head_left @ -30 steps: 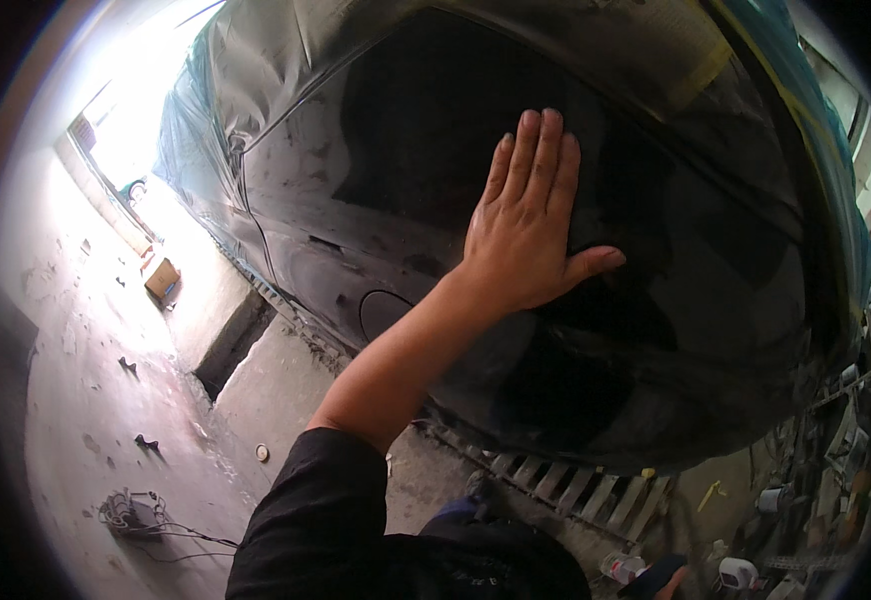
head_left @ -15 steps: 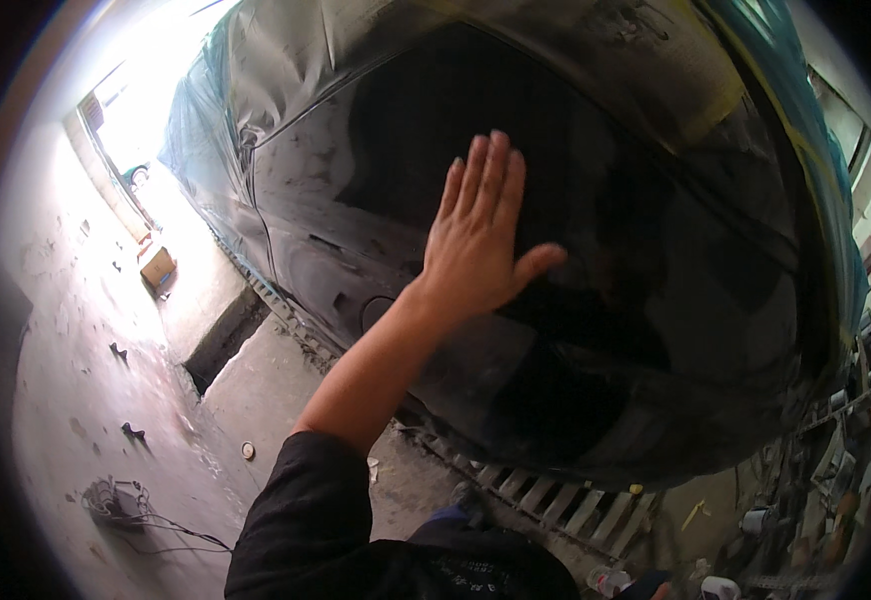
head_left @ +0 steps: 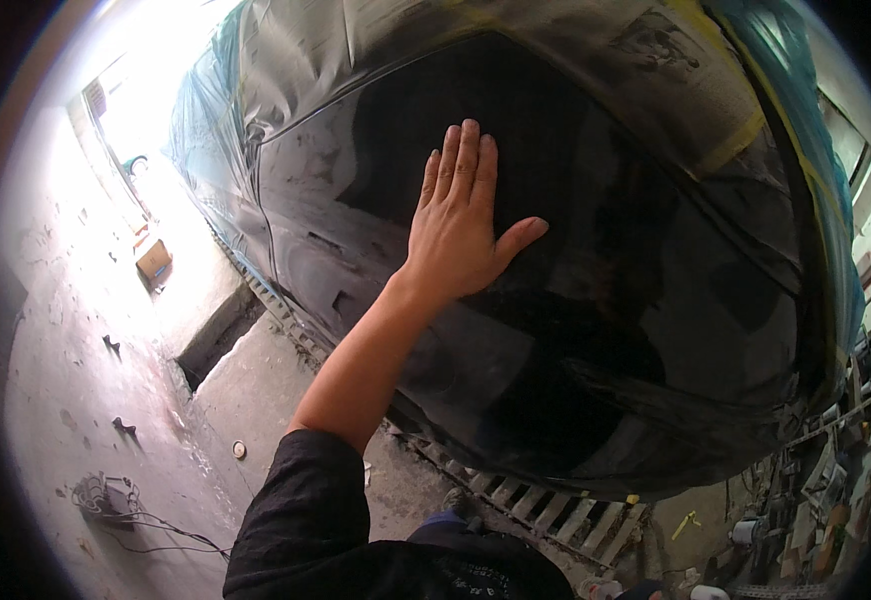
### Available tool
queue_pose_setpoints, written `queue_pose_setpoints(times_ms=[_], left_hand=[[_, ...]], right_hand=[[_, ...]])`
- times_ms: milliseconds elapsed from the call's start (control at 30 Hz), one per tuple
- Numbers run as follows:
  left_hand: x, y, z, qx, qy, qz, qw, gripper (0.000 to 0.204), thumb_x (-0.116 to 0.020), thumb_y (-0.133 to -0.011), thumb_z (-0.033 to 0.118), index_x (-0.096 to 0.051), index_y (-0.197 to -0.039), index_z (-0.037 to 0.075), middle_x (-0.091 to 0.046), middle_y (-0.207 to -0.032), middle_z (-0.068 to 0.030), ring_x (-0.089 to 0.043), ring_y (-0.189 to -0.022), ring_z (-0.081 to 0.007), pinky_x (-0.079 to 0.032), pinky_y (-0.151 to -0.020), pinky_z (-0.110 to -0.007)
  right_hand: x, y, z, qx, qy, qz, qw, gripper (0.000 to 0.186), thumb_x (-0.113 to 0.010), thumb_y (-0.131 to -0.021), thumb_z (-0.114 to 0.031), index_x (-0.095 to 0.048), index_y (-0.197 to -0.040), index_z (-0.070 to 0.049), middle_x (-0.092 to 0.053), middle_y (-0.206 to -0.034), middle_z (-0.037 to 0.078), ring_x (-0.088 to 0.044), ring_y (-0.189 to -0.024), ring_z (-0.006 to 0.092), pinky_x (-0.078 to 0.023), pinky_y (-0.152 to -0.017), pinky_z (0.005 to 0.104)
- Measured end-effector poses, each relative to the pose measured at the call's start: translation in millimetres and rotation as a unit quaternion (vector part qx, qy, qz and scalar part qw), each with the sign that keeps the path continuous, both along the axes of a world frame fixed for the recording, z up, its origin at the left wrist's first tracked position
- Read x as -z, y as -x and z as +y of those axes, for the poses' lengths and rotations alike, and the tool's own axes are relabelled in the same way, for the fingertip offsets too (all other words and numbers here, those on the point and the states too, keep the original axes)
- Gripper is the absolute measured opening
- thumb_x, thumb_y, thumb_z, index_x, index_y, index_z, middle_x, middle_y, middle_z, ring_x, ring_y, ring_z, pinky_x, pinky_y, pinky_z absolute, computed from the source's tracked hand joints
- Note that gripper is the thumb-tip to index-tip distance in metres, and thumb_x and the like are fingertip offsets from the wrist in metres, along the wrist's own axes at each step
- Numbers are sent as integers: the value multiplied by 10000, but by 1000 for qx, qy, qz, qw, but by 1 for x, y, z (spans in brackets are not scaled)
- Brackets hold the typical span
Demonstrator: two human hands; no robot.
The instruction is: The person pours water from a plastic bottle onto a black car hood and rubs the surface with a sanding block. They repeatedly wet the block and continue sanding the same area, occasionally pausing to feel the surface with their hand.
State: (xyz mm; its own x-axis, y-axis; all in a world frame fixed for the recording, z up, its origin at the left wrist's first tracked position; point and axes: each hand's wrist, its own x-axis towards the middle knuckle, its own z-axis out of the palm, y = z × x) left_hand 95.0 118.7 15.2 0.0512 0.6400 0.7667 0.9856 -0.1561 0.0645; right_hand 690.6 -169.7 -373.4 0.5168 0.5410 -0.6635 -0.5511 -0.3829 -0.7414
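Observation:
My left hand (head_left: 456, 225) lies palm down on a glossy black car body panel (head_left: 566, 300), fingers stretched upward and thumb held out to the right. It holds nothing. The panel is dark, with duller grey patches toward its left side and dusty marks near its lower left. Around its far edge, grey dusty masking sheet (head_left: 296, 50) covers the rest of the car, bordered by yellow tape (head_left: 731, 150). Thin bluish plastic film (head_left: 201, 120) hangs at the left and right sides. My right hand does not show.
A slatted grate (head_left: 556, 510) runs along the floor below the car. At left are a floor pit (head_left: 221, 345), a cardboard box (head_left: 154, 258) and coiled cables (head_left: 111, 500) by the pale wall. A cluttered rack (head_left: 836, 480) of tools and parts stands at right.
My left hand, still flat with fingers stretched, has shifted slightly left and away from me over the panel. The view has also shifted slightly.

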Motion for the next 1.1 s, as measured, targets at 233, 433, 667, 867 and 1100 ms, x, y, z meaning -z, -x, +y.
queue_pose_setpoints(times_ms=[233,433,667,867,1100], left_hand=[[-25,11,25,-7,-24,-1,1000,993,-462,-986,680,-197,-1599,-54,-106,-1683,-284,-56,-1582,-399,-86,-1282,-475],[19,-44,-6,80,18,57,995,1110,-471,-909,787,-258,-1578,-73,-134,-1687,-262,-46,-1587,-394,-71,-1280,-493],[47,-47,-34,95,65,74,991,1149,-471,-897,796,-173,-1604,-60,-89,-1693,-267,-42,-1587,-390,-64,-1278,-500],[26,-46,-21,101,44,96,989,1121,-500,-910,761,-188,-1598,-67,-97,-1687,-276,-57,-1583,-402,-85,-1279,-499],[12,-70,-3,133,24,110,985,1138,-561,-888,748,-210,-1587,-78,-116,-1678,-291,-83,-1575,-426,-106,-1276,-510]], right_hand=[[-2,4,-5,-24,24,-25,999,774,-535,-1009,-557,-275,-1617,-154,-281,-1637,120,-380,-1443,321,-379,-1130,519],[-2,1,-17,-28,37,-40,998,816,-546,-996,-581,-274,-1618,-128,-287,-1630,148,-408,-1423,349,-417,-1101,519],[5,-8,-48,-26,27,-56,998,867,-558,-980,-610,-274,-1620,-98,-295,-1622,180,-440,-1400,383,-461,-1066,520],[34,-26,-57,45,-8,2,999,911,-596,-955,-626,-281,-1620,-89,-353,-1594,190,-451,-1390,412,-490,-1034,518],[-66,47,-27,44,62,-35,996,861,-580,-959,-641,-339,-1581,-97,-408,-1554,175,-469,-1353,424,-492,-979,579]])
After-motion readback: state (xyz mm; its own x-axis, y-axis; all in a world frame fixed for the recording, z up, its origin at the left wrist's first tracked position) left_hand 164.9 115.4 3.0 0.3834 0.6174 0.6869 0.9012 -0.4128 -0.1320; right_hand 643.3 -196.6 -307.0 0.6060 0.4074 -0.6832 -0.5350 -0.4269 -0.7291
